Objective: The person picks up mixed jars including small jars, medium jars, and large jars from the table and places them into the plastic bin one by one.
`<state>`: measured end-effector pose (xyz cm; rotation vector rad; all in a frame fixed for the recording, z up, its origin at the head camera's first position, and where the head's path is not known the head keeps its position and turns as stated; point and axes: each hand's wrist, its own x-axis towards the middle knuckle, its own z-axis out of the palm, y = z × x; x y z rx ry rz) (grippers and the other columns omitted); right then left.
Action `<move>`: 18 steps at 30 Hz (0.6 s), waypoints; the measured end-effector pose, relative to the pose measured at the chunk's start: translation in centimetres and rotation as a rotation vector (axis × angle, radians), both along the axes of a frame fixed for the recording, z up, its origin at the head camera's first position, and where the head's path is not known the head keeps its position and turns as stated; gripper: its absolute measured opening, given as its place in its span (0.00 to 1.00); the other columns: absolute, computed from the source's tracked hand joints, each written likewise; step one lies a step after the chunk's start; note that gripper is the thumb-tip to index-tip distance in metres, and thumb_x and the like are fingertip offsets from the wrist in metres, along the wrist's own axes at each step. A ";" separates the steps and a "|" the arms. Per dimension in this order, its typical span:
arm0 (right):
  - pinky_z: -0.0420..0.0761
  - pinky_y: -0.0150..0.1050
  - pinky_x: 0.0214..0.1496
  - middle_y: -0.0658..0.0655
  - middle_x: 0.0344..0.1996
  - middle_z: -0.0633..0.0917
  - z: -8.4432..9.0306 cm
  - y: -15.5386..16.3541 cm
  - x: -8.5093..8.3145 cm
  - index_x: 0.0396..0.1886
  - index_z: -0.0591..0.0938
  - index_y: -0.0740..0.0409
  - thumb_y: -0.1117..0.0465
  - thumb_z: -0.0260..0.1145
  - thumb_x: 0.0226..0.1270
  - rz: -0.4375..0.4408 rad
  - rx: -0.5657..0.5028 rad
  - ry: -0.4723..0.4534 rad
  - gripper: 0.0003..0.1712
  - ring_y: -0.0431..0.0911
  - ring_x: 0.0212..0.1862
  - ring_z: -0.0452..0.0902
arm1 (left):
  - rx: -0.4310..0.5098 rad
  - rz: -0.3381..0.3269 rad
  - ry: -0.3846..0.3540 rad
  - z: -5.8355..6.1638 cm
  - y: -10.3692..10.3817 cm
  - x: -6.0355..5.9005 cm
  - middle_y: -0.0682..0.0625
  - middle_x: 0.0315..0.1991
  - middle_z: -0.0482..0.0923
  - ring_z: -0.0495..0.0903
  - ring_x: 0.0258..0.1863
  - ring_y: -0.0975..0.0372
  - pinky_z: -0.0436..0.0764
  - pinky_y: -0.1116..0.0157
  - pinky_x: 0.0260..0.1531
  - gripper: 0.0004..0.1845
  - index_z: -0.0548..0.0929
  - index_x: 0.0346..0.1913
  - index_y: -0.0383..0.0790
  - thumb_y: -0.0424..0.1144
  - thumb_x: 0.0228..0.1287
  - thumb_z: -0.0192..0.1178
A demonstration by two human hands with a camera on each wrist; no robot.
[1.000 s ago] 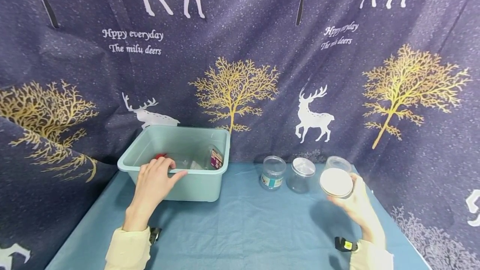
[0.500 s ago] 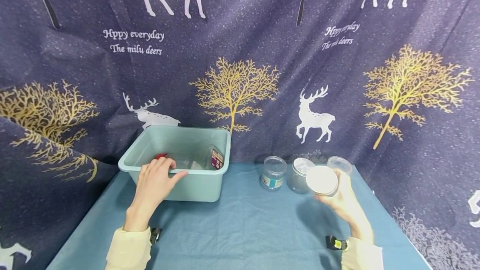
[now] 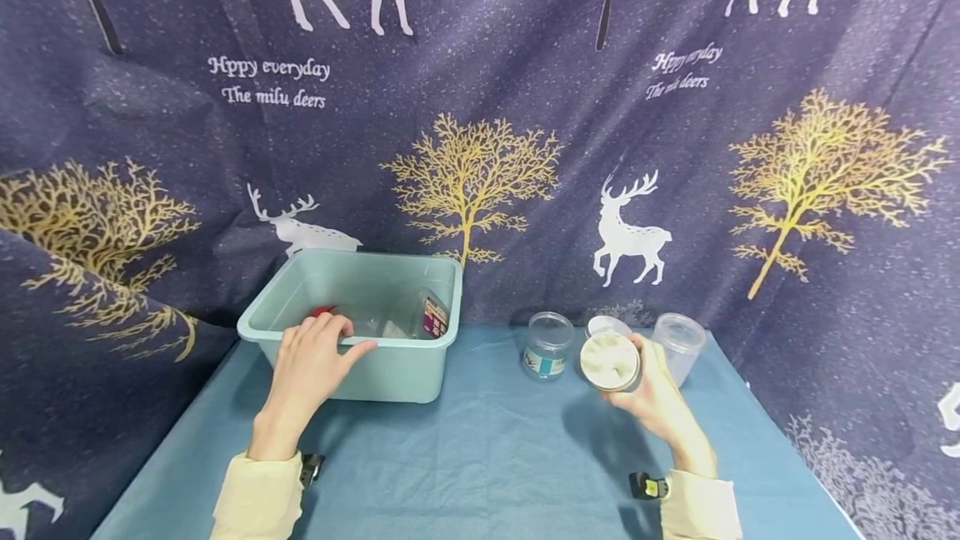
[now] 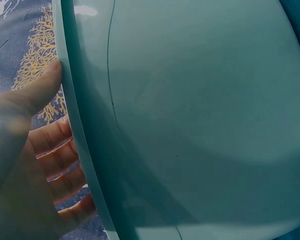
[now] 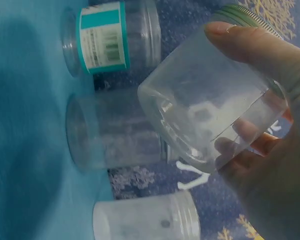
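Held a clear plastic jar (image 3: 611,361) in the right hand (image 3: 660,398), thumb and fingers curled round its wall, pale lid turned toward the head camera and see-through bottom toward the wrist camera (image 5: 210,120). Carried it tilted, off the blue tablecloth (image 3: 480,457), just in front of the row of jars and well apart from the teal bin (image 3: 390,377). Gripped the near rim of that bin with the left hand (image 3: 307,369), fingers hooked over the edge and thumb laid against the rim, with the bin's outer wall filling the left wrist view (image 4: 200,125). Left standing on the cloth behind the lifted jar: a labelled jar (image 3: 545,346) to its left, a lidded jar (image 3: 603,325) mostly hidden behind it, and a frosted jar (image 3: 678,344) to its right, all close together by the deer-print curtain (image 3: 480,107). Found already inside the bin: a red thing (image 3: 322,312) half hidden by the left fingers and a clear container with a purple label (image 3: 431,317); could not tell what else. Judged by this layout as partway through: a few things in the bin, one jar in the air and not yet over the bin, three more untouched on the cloth.
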<state>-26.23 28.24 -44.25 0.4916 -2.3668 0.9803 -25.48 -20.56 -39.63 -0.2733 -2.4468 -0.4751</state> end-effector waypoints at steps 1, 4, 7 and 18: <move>0.58 0.32 0.57 0.67 0.52 0.71 0.0 -0.3 -0.1 0.63 0.65 0.69 0.68 0.83 0.30 0.004 0.006 0.000 0.55 0.56 0.55 0.65 | -0.003 0.000 0.002 0.0 -0.1 0.0 0.48 0.32 0.76 0.75 0.36 0.47 0.66 0.48 0.41 0.20 0.78 0.34 0.42 0.54 0.54 0.71; 0.62 0.39 0.57 0.65 0.52 0.71 -0.2 -1.2 -0.3 0.63 0.66 0.66 0.68 0.84 0.29 0.019 0.026 -0.007 0.55 0.53 0.55 0.65 | -0.009 0.003 0.011 -0.1 -0.2 0.0 0.48 0.31 0.76 0.75 0.36 0.48 0.66 0.48 0.40 0.20 0.78 0.34 0.42 0.54 0.54 0.71; 0.64 0.49 0.58 0.63 0.52 0.70 -0.3 -2.1 -0.6 0.63 0.67 0.64 0.68 0.85 0.29 0.048 0.044 -0.011 0.55 0.52 0.56 0.66 | -0.011 0.007 0.017 -0.2 -0.1 -0.1 0.48 0.31 0.76 0.75 0.36 0.48 0.66 0.48 0.40 0.20 0.78 0.33 0.42 0.54 0.54 0.71; 0.67 0.55 0.59 0.60 0.57 0.70 0.5 -5.1 -1.3 0.64 0.66 0.60 0.67 0.85 0.31 0.149 0.125 0.000 0.56 0.53 0.59 0.66 | -0.004 0.004 0.020 0.0 0.0 0.0 0.48 0.31 0.75 0.75 0.36 0.47 0.66 0.48 0.41 0.20 0.77 0.33 0.43 0.55 0.54 0.71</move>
